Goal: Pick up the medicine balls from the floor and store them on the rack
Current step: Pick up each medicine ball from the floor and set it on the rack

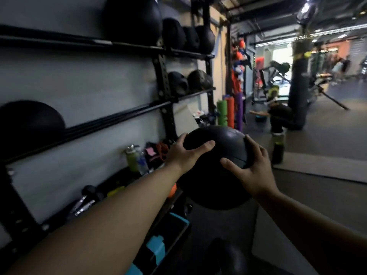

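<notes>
Both bare forearms reach forward from the bottom edge. Left hand (186, 153) and right hand (252, 167) clamp a round black rubber medicine ball (216, 167) from either side, fingers spread, ball held in the air just beside the black steel wall rack (164, 92). Second dark ball (226, 257) sits low under the arms, blurred. Lowest rack shelf: green bottle (132, 159), small clutter. Middle rail: black ball (29, 124) at left, two more dark balls (190, 82) further along. Top rail holds several black balls (135, 18). Beyond: upright green and orange foam rollers (225, 114), black hanging punch bag (299, 92).
</notes>
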